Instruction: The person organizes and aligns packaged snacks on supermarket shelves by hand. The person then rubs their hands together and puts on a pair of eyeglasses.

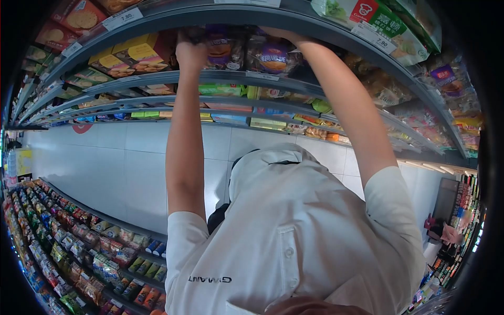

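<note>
Both my arms reach up into a shelf of packaged snacks. My left hand (191, 52) is smeared by motion beside a clear pack with a purple label (218, 48); its fingers do not show clearly. A second clear pack with a purple label (273, 59) sits to the right of the first, both behind the shelf's front rail. My right hand (281, 34) reaches in above and behind this second pack. The shelf above hides its fingers, so I cannot see whether it holds anything.
Yellow boxes (134, 55) stand left of my left hand. The upper shelf edge (236, 18) runs just above both hands, with a green box (386, 26) at right. Lower shelves carry more packs. A snack rack (94, 247) stands behind me across the tiled floor (105, 168).
</note>
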Demonstrator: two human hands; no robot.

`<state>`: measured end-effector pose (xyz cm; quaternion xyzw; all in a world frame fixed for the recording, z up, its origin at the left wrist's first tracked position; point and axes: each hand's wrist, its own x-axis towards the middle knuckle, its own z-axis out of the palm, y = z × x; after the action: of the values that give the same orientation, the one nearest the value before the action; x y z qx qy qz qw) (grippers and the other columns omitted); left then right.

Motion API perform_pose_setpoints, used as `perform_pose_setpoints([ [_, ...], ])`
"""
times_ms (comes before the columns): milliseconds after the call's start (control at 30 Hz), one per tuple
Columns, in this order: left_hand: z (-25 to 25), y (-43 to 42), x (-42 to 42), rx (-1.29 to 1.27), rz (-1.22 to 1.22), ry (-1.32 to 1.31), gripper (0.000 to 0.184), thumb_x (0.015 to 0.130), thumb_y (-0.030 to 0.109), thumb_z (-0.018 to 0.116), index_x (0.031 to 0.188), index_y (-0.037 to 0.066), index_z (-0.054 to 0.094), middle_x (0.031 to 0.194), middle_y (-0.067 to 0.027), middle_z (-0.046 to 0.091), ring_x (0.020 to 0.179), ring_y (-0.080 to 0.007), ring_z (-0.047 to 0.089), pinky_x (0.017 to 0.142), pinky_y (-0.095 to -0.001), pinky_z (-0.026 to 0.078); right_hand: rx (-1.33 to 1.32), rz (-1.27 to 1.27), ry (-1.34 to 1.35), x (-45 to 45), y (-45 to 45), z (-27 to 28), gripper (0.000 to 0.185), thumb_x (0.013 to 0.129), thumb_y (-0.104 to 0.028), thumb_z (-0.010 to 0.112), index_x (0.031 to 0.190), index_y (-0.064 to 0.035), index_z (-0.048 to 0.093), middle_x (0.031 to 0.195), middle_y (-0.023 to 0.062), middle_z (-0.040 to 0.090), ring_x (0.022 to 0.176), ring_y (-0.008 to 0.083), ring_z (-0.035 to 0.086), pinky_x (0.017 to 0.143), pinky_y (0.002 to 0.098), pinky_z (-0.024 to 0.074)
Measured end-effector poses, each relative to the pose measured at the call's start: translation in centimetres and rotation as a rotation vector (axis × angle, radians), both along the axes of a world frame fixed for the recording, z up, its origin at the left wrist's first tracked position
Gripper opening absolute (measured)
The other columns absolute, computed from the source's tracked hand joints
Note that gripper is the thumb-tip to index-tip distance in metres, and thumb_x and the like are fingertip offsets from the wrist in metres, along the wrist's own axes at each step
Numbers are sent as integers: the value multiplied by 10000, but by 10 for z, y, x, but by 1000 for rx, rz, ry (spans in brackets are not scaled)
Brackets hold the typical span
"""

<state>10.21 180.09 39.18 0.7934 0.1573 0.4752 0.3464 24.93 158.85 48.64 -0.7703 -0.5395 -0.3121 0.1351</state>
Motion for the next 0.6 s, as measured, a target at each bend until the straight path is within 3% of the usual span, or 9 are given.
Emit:
perform_pose_setpoints([
  [67,-18,24,6,18,-163,11,323,799,175,682,1087,31,670,1020,-179,680,954,-362,634,846,-406,491,-31,6,-12,2,16,-6,377,830,-337,686,1095,-70,665,967,138,681,890,340,632,832,444,499],
  [167,-9,22,-5,-360,-231,67,300,778,178,705,1044,40,698,914,-132,712,850,-291,675,793,-358,507,-66,2,-24,2,31,-13,376,830,-341,686,1090,-69,667,965,138,681,889,340,633,832,444,499],
  [267,19,7,-33,-243,-76,320,208,780,146,689,949,27,711,801,-88,699,737,-188,653,708,-312,501,-85,0,-39,0,43,-17,376,829,-344,687,1085,-69,668,963,138,682,888,340,633,831,445,499],
  [367,14,7,-43,-406,-202,248,165,784,114,668,918,24,703,742,-54,680,675,-119,605,645,-280,481,-94,-9,-48,-3,51,-21,376,829,-347,688,1080,-68,669,961,138,682,887,339,634,831,445,499],
  [600,15,5,-48,-433,-260,233,150,798,108,663,913,15,683,743,-41,673,665,-89,577,628,-263,464,-101,-40,-56,-3,59,-25,376,828,-355,689,1069,-67,673,957,138,682,884,339,635,829,446,498],
])
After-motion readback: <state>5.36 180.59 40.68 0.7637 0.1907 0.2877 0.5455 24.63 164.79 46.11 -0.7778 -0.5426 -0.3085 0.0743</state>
